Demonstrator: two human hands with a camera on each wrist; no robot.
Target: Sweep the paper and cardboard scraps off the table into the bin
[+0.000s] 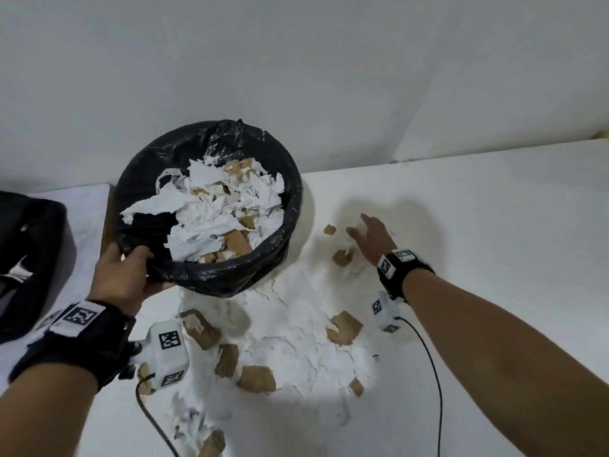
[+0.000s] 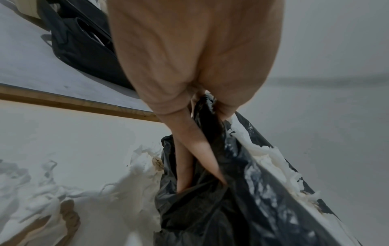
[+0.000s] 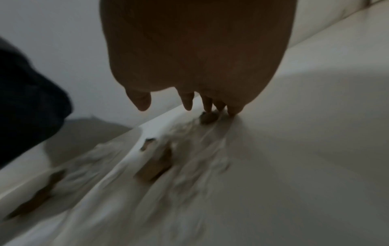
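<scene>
A dark bag [image 1: 23,258] lies on a separate grey surface [image 1: 82,206] to the left, beyond a wooden edge [image 2: 80,104], well apart from the scraps. Two black cables [image 1: 428,357] trail from the white wrist units across the white table [image 1: 494,258]. A white wall [image 1: 296,61] rises behind the table. The wrist units carry black-and-white square code markers; no readable writing shows anywhere.

The bin [image 1: 211,206], lined with a black plastic bag, is tilted toward the person at the table's left edge and is already heaped with torn white paper and brown cardboard. The left hand [image 1: 122,275] grips the near rim, thumb inside and fingers [image 2: 189,149] curled into the liner outside.

Torn white paper [image 1: 290,341] and brown cardboard pieces [image 1: 344,328] spread over the table from the bin's rim toward the person. The right hand [image 1: 372,239] is at the far side of the heap, fingers [image 3: 208,103] straight and loosely spread, tips down on the table beside a small cardboard bit [image 1: 342,257], holding nothing.
</scene>
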